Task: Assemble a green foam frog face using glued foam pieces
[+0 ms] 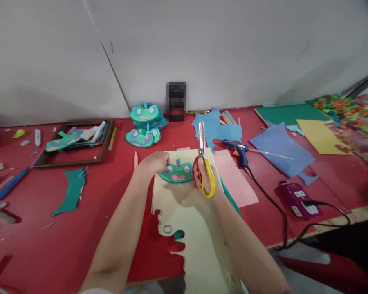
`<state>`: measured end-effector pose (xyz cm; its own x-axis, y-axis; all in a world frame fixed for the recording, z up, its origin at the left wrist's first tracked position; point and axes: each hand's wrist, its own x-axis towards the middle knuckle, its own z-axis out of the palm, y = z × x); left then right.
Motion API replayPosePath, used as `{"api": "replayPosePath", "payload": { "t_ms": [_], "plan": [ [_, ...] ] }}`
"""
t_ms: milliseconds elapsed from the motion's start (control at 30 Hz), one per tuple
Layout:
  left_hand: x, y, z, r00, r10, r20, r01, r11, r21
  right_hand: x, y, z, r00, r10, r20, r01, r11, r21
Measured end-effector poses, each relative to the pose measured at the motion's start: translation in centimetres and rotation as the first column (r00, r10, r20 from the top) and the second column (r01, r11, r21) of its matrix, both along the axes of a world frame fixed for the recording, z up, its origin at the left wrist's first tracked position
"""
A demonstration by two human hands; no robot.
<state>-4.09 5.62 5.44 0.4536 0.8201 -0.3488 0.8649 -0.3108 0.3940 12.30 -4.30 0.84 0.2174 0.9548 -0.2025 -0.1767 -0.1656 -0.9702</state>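
A green frog-face cutout (179,177) with pale eyes and a pink mouth lies on the cream sheet (199,228) in front of me. My left hand (158,163) grips its left eye edge, the fingertips bent over it. In my right hand (202,173) is a pair of scissors (201,141) with red and yellow handles, the blades pointing up and away from me. That hand is close to the cutout's right edge; whether it touches is hard to tell. The cream sheet has a ragged, cut left edge.
Stacked frog faces (145,114) stand near the wall. At left are a brown frame (70,165) with scraps and markers, and a green offcut (69,192). Rightward lie a glue gun (237,150), blue sheet (282,151), pink sheet (236,177) and purple power strip (299,200) with trailing cords.
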Motion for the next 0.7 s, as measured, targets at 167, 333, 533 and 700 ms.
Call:
{"api": "replayPosePath", "payload": {
  "t_ms": [167, 333, 533, 700],
  "plan": [
    [-0.4, 0.3, 0.0, 0.998, -0.046, 0.033, 0.047, 0.999, -0.023, 0.0, 0.0, -0.1, 1.0, 0.012, 0.0, -0.012, 1.0, -0.021],
    [-0.3, 0.5, 0.9, 0.927, -0.071, 0.368, 0.133, 0.98, -0.145, 0.0, -0.2, 0.4, 1.0, 0.01, 0.01, -0.01, 1.0, -0.004],
    [0.3, 0.4, 2.1, 0.742, 0.026, 0.67, 0.105, 0.982, -0.155, -0.2, -0.1, 0.8, 1.0, -0.01, -0.001, 0.009, 0.999, -0.04],
    [0.7, 0.1, 3.1, 0.661, 0.071, 0.747, -0.027, 0.997, -0.071, -0.2, -0.1, 0.8, 1.0, -0.001, -0.001, 0.001, 0.999, -0.05]
  ]
}}
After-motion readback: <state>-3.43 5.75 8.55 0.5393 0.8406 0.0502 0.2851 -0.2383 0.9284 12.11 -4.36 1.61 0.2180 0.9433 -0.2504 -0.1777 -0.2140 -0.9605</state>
